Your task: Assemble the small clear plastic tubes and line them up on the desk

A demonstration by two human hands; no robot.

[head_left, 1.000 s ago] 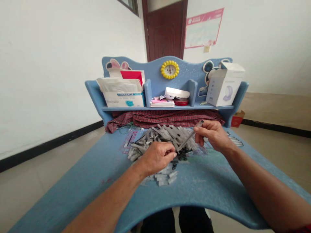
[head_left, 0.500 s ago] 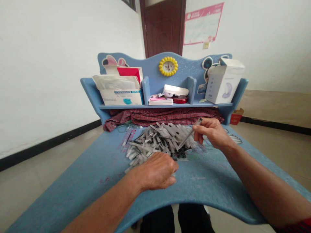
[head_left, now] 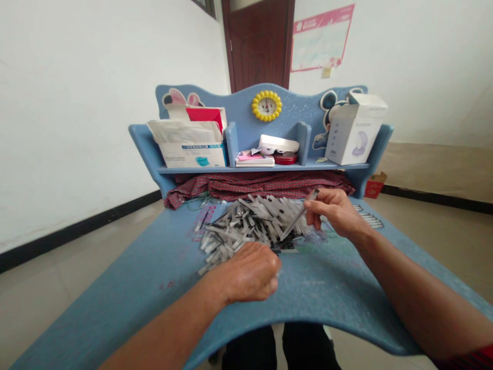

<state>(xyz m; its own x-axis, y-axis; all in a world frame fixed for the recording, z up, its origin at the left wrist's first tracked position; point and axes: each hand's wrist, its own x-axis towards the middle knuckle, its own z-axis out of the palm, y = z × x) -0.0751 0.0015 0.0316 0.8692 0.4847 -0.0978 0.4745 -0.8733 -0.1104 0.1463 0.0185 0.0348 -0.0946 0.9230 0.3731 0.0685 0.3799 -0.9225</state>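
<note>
My right hand (head_left: 332,209) pinches a slim translucent pen (head_left: 299,216) with a dark upper end, tilted down toward the left over a heap. That heap of loose pen parts (head_left: 246,221), frosted clear tubes mixed with black pieces, lies on the blue desk (head_left: 327,293). In front of its near edge is my left hand (head_left: 256,272), back upward and fingers curled closed. Whatever those fingers hold is hidden beneath the hand. Several finished-looking pens (head_left: 367,217) lie in a row beyond my right wrist.
Behind the heap, a red checked cloth (head_left: 246,185) lies bunched under a blue shelf (head_left: 316,167). On the shelf are a mask box (head_left: 192,154), booklets (head_left: 254,161), a red round tin (head_left: 285,159) and a white box (head_left: 356,133). A yellow clock (head_left: 266,106) is mounted above.
My left hand has turned slightly, its fingers curling further under. My right hand and its pen have shifted a touch to the left.
</note>
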